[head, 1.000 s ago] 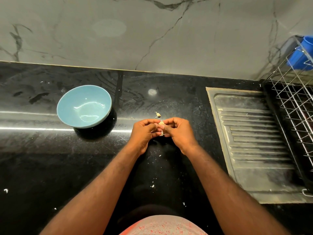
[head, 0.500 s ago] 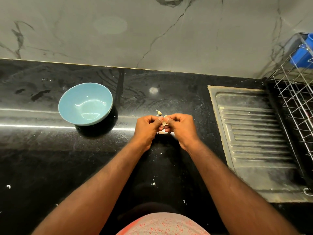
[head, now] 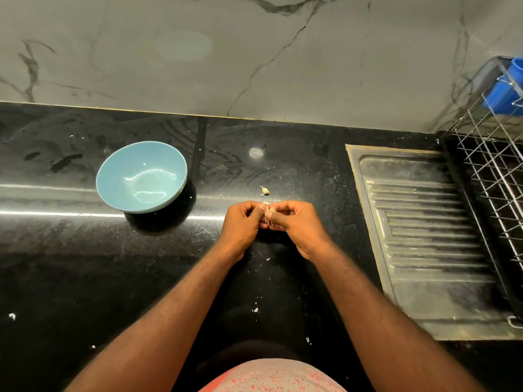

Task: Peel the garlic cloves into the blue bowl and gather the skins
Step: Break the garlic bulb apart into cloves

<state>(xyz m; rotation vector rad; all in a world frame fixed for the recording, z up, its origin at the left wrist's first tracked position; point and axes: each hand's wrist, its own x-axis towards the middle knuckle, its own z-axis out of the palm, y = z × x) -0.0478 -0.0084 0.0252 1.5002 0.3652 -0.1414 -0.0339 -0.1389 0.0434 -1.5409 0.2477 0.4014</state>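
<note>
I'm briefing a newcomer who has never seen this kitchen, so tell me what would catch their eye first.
First, the two hands meeting at mid-counter: the left hand and right hand pinch a garlic clove between them. Next, the blue bowl to their left on the black counter, with nothing in it, and a skin scrap lying just beyond the hands.

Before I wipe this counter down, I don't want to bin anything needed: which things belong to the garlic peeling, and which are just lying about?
In the job:
garlic clove, pinched by left hand and right hand
blue bowl, empty
skin scrap on the counter beyond the hands

Lying about:
steel drainboard
wire rack
blue container in the rack
</note>
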